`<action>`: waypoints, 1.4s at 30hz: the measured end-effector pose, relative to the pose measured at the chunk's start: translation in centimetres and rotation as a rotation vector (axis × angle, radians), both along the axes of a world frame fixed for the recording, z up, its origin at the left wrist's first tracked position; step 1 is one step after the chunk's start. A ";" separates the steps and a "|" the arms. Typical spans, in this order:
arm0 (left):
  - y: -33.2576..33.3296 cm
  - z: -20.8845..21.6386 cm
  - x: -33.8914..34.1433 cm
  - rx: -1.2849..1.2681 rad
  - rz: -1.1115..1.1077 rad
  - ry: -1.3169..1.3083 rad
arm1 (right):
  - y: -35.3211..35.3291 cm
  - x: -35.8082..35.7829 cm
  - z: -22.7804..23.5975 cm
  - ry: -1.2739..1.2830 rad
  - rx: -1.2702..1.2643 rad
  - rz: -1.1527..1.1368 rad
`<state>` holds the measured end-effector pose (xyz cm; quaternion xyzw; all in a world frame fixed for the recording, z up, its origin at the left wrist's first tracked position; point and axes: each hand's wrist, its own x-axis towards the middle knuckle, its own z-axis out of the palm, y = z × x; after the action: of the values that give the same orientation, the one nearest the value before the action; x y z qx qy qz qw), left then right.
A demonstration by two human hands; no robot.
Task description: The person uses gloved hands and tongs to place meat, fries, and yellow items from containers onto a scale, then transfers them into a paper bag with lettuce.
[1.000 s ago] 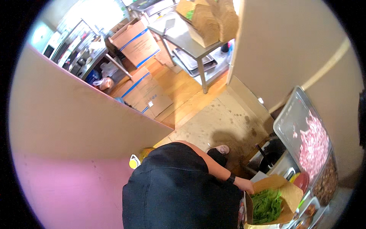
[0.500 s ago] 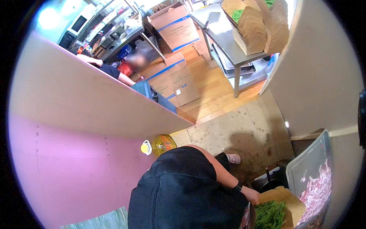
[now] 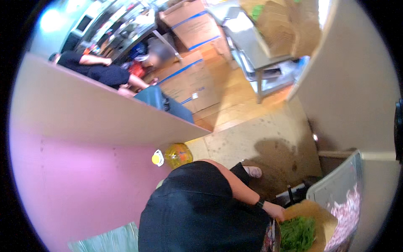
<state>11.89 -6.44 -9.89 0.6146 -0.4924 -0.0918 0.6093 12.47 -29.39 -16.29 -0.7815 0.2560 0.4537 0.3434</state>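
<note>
My left hand [image 3: 275,211], with a dark watch band on the wrist, is at the lower right. Its fingers close on the near rim of a brown paper box [image 3: 312,206]. Leafy greens [image 3: 299,233] lie inside this box. Right beside it leans or stands a translucent plastic tub [image 3: 333,185] holding pale pink strips, seemingly raw meat [image 3: 346,216]. A black sleeve [image 3: 197,197] fills the lower middle of the view. My right hand is not in view.
A pink and beige partition [image 3: 105,113] runs along the left. An oil bottle [image 3: 178,155] with a yellow cap stands by its end. Beyond are a bin [image 3: 168,105], cardboard boxes [image 3: 189,84], a metal table [image 3: 252,42] with stacked paper boxes [image 3: 279,33], and a co-worker [image 3: 92,69].
The view has shifted slightly, and more of the co-worker shows behind the partition. My left hand stays on the rim of the paper box.
</note>
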 end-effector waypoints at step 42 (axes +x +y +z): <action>-21.3 8.7 -10.8 0.524 -0.914 0.206 | -11.3 -48.5 17.6 -1.502 1.156 -2.145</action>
<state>1.12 -27.76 -1.21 0.4568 -0.6082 -0.5274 0.3785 -36.03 -40.68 1.30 -0.0172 0.2556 -0.4954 0.8300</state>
